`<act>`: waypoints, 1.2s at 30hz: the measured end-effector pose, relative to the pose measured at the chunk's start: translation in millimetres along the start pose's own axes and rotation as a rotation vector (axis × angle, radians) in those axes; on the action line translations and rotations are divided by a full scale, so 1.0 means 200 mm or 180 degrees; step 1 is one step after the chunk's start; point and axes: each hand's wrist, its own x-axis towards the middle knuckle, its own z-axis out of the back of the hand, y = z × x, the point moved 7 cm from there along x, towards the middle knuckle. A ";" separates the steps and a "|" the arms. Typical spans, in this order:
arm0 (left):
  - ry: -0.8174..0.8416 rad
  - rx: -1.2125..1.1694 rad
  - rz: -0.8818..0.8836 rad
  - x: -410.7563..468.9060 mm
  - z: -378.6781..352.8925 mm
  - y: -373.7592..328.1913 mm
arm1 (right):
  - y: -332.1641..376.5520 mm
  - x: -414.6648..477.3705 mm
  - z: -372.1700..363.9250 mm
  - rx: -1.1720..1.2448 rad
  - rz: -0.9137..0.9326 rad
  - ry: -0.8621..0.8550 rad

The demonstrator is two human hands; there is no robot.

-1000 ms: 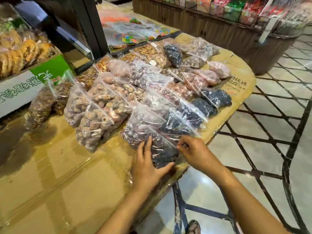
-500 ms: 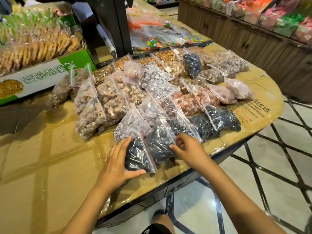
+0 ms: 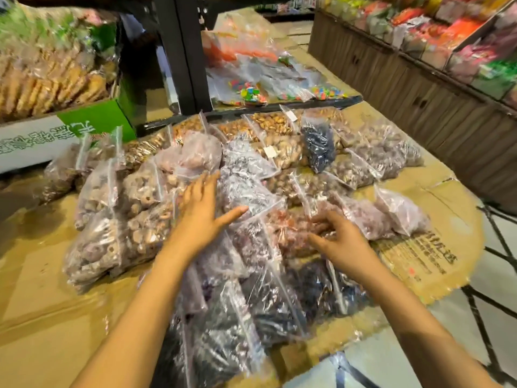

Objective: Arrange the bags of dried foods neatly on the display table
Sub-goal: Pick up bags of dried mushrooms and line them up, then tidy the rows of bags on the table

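On desk (image 3: 42, 317) mid-pile | L hand (image 3: 200, 212) flat, fingers spread on purple-fruit bag (image 3: 246, 189) | R hand (image 3: 340, 245) nearer reddish bag (image 3: 291, 231), fingers apart, empty.

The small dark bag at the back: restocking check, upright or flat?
Upright: the dark bag stands propped among flat-lying nut bags.

Spread hands (image 3: 205, 212) over bagged dried foods (image 3: 251, 191)

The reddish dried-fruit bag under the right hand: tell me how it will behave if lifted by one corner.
The reddish dried-fruit bag is thin clear plastic over loose pieces, so it would probably sag and shift. Its glossy film looks slippery against neighbouring bags. The right hand hovers open over it; a broad grip under its bulk seems safer.
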 end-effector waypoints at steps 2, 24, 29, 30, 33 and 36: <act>0.0149 0.0176 -0.0157 0.19 -0.05 -0.02 | -0.03 0.11 0.06 -0.0015 -0.0045 -0.0012; 0.1253 0.1071 0.0788 0.67 -0.17 0.04 | -0.14 1.25 -0.27 0.0221 -0.0698 0.0412; 0.1095 0.0408 0.0823 0.63 -0.13 0.05 | -0.15 1.26 -0.31 0.0015 -0.0553 0.0566; 0.1075 0.0297 0.0819 0.63 -0.12 0.05 | -0.14 1.25 -0.30 0.0029 -0.0472 0.0542; 0.0947 0.0057 0.0774 0.60 -0.10 0.05 | -0.07 1.21 -0.28 0.0159 -0.0265 0.0396; 0.0363 -0.0017 0.0703 0.54 -0.03 0.00 | 0.03 1.13 -0.25 0.0409 -0.0113 0.0173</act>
